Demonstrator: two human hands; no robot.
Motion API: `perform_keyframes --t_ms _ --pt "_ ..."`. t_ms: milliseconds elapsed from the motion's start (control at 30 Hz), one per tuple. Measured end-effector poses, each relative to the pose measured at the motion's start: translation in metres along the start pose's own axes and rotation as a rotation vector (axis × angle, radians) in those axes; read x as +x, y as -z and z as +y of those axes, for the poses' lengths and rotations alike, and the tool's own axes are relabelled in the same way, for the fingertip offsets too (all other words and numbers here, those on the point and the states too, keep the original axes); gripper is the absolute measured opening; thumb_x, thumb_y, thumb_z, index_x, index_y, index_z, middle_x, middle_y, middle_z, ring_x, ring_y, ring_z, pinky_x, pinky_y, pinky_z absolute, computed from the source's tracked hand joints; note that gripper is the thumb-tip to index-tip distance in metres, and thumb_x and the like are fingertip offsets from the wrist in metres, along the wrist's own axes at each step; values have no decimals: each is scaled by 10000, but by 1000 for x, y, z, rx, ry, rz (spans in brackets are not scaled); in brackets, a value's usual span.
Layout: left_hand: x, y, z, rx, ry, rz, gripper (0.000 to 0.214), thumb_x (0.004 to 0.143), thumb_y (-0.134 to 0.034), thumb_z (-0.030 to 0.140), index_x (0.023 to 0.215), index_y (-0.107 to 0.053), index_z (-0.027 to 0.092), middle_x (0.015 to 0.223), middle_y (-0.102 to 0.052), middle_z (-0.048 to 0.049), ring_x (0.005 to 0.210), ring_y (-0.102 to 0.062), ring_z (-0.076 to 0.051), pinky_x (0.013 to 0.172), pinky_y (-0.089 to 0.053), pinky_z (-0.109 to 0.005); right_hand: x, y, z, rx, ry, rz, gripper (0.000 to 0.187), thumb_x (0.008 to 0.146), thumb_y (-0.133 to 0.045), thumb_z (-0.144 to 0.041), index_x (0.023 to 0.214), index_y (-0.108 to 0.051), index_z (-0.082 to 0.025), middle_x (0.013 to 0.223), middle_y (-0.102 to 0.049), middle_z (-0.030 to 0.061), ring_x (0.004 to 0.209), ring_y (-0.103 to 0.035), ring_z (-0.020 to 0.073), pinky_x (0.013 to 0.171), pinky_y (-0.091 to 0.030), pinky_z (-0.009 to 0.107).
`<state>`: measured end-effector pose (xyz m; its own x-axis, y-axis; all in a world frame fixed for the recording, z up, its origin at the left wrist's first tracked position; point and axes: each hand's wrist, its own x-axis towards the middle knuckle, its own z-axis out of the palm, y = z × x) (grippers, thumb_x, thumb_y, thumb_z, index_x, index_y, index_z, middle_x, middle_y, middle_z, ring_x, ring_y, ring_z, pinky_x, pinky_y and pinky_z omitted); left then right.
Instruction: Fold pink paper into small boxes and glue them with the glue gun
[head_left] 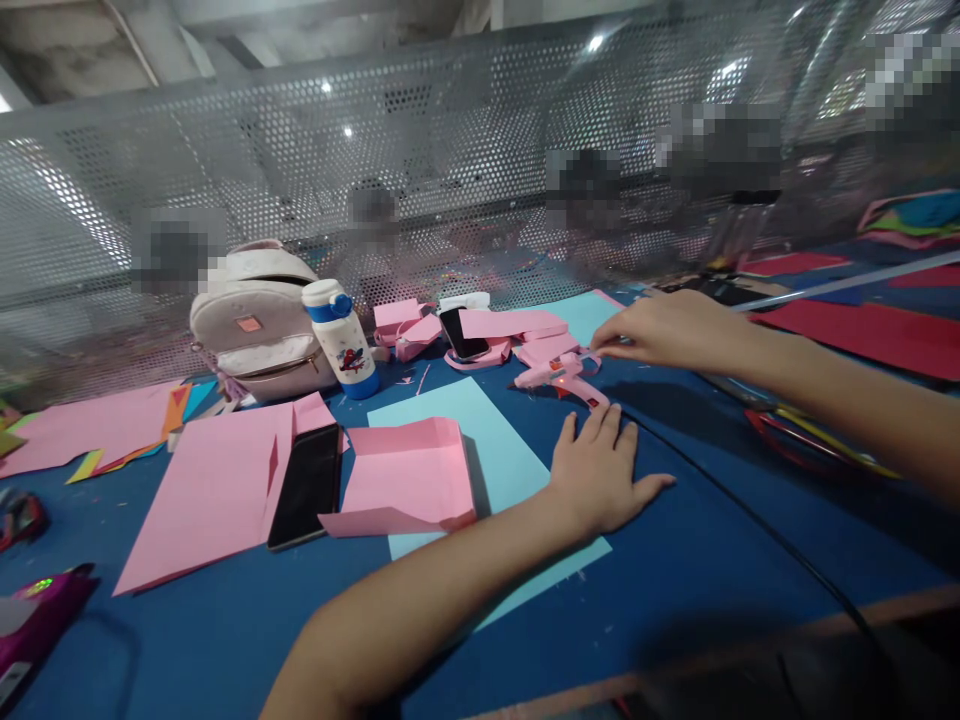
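Note:
My left hand [596, 468] lies flat on the blue table, fingers spread, partly over the light-blue paper [502, 450]. Its fingertips are right by the handle of a pink glue gun [559, 375], whose nozzle points left and whose black cord [739, 505] runs to the front right. My right hand [656, 328] is just behind the glue gun's rear end, its fingers bent together in a pinch; what they hold, if anything, is too small to make out. Left of my left hand, an open pink paper tray [409, 475] with folded-up sides rests on the light-blue sheet.
A black phone [307, 488] overlaps folded pink paper [214, 480]. A white bottle [343, 340] and a pale backpack [259, 325] stand behind. Pink paper pieces [514, 325] surround another phone [463, 333]. Scissors [795, 440] lie under my right forearm. A perforated metal screen [465, 150] closes the back.

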<state>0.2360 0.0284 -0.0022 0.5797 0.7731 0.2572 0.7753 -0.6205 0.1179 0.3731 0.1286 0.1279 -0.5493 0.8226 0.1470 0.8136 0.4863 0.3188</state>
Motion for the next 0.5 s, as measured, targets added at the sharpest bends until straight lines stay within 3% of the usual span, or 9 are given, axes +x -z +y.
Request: perform_keyframes --t_ms 233,500 --pt "0 -2 -1 -25 27 8 750 1001 -155 626 1488 -371 98 1620 -269 -146 1513 -219 -276 1226 -242 -481 17 -8 3 -7 -5 21 210 920 -616 -364 1029 -777 -285 969 -772 77 775 -653 226 611 -263 282" --pt "1 -4 -2 -11 13 13 748 1004 -146 618 1485 -366 88 1612 -288 -152 1501 -253 -273 1218 -257 -491 11 -6 4 55 10 -22 247 933 -560 -363 1051 -759 -277 918 -761 73 755 -621 219 603 -261 291"
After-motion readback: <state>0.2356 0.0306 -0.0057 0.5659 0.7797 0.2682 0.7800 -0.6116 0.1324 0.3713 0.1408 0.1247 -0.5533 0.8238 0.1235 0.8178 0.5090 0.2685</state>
